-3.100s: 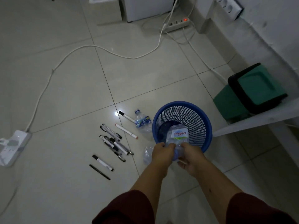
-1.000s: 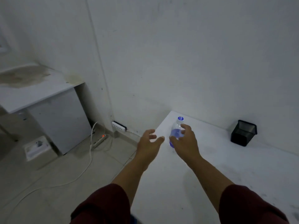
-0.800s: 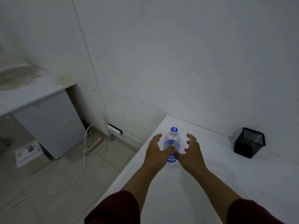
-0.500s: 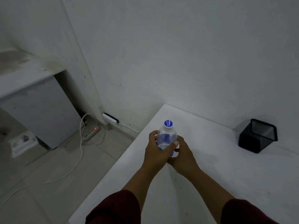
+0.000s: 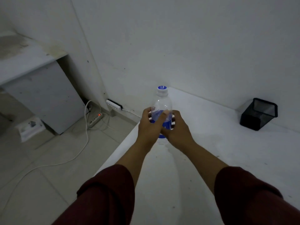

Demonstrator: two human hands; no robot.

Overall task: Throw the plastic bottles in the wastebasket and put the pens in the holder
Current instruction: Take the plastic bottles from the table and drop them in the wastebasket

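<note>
White table point(image 5: 227, 159) fills the lower right; left hand point(image 5: 150, 125) and right hand point(image 5: 177, 129) grip an upright bottle point(image 5: 161, 101) at mid-frame, a black holder point(image 5: 258, 114) at right.

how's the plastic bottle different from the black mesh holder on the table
The plastic bottle is clear with a blue cap and label; the mesh holder is black. The bottle is gripped by the left hand and right hand; the holder stands untouched by the wall. The bottle is capped, the holder open-topped. Both are upright.

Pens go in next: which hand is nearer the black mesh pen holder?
Right. The right hand grips the clear plastic bottle on the side toward the black mesh pen holder; the left hand grips its far side.
</note>
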